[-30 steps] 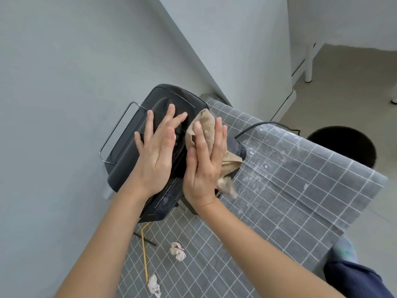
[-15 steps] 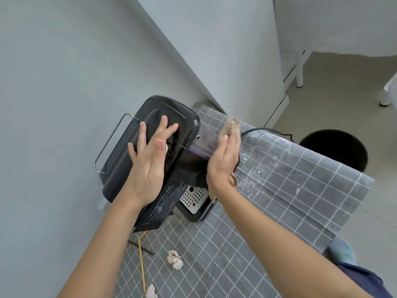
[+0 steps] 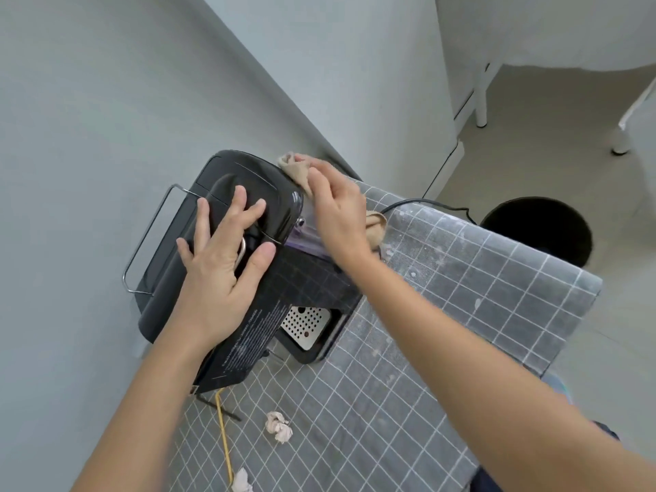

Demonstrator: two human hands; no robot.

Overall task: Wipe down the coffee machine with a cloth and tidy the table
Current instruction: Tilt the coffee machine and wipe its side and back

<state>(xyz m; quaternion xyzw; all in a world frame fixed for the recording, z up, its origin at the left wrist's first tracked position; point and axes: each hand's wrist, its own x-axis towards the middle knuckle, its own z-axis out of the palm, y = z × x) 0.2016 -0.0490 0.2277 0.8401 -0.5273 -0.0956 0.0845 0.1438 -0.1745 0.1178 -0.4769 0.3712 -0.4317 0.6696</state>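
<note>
The right hand (image 3: 337, 221) squeezes the cloth (image 3: 294, 168) against the coffee machine (image 3: 248, 193), the left hand (image 3: 220, 264) lies flat on top, and paper balls (image 3: 278, 426) wait on the table (image 3: 461, 314).

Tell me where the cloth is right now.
In the head view, the cloth is pressed under the right hand against the coffee machine's far right edge, near the wall.

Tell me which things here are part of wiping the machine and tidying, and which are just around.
In the job: coffee machine, cloth, crumpled paper scraps, left hand, right hand.

Just around: checked tablecloth, black bin, power cord.
</note>
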